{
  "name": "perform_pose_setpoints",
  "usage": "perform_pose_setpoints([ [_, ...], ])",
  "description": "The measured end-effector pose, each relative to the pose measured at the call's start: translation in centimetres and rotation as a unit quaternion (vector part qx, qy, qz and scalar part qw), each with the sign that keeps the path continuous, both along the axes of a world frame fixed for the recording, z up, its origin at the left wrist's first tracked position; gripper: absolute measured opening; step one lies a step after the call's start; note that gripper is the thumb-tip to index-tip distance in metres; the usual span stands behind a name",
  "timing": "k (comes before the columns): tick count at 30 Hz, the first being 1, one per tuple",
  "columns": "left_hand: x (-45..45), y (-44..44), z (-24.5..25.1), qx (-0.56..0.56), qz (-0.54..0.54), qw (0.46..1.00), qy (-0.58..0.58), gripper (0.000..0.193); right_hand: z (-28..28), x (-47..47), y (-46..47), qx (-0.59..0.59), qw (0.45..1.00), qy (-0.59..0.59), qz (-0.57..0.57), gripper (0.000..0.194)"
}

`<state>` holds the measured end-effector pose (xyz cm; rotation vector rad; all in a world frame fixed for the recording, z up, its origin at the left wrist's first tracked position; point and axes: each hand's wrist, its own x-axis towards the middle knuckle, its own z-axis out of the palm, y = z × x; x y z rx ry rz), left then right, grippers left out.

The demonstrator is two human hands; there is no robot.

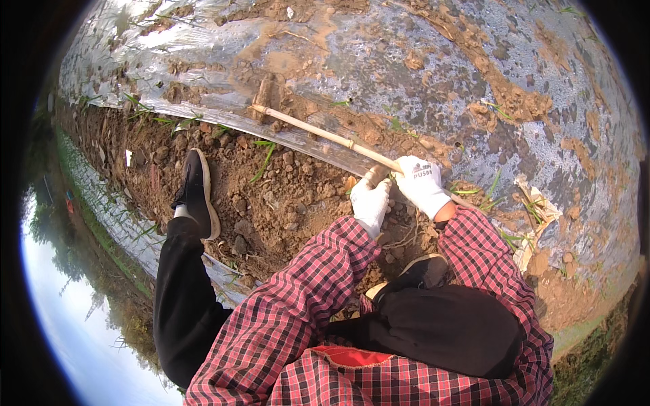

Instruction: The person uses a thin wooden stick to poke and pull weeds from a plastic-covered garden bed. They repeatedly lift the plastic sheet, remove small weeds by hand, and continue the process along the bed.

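Observation:
My right hand point(420, 183), in a white glove that bears writing, is closed around a bamboo handle point(325, 134). The pole slants from beyond my wrist to the upper left. At its far end a soil-caked tool head point(263, 96), perhaps a small hoe, rests on the plastic mulch film point(213, 114). Close beside it, my left hand point(370, 198) wears a white glove with soil-stained fingertips. Its fingers are bent down at the film's edge, by the loose soil point(289, 203). Whether they pinch anything is hidden.
My one shoe point(199, 195) stands in the soil furrow at left; the other shoe point(424, 271) is under my bent knee. Torn, pale sheet material point(533, 218) lies to the right. Grass blades point(265, 161) poke out along the film edge. Another film-covered strip point(109, 200) runs at far left.

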<state>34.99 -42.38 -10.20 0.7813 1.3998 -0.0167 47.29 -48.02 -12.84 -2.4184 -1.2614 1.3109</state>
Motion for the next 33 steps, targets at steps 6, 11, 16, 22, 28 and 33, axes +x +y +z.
perform_pose_setpoints([
  [6,-0.2,-0.9,-1.6,0.096,-0.031,0.995,-0.019,0.044,-0.6,0.1,-0.6,0.017,1.000,-0.007,0.005,0.021],
  [11,-0.8,-1.3,-2.7,0.153,-0.029,0.988,-0.006,0.044,0.3,0.3,-1.2,0.068,0.997,0.012,-0.036,0.023],
  [16,-1.9,-2.0,-0.8,0.224,-0.019,0.974,0.015,0.040,1.5,0.6,-1.5,0.070,0.995,0.047,-0.058,0.021],
  [22,-3.7,-3.4,2.9,0.375,-0.248,0.880,0.154,0.031,1.7,0.4,-1.8,0.076,0.992,0.050,-0.086,0.022],
  [28,-3.0,-3.6,2.6,0.467,-0.449,0.749,0.138,0.049,1.9,0.5,-2.3,0.041,0.995,0.054,-0.073,0.028],
  [33,-1.8,-2.4,0.9,0.413,-0.497,0.740,0.187,0.047,3.0,0.5,-3.1,0.057,0.994,0.041,-0.085,0.030],
])
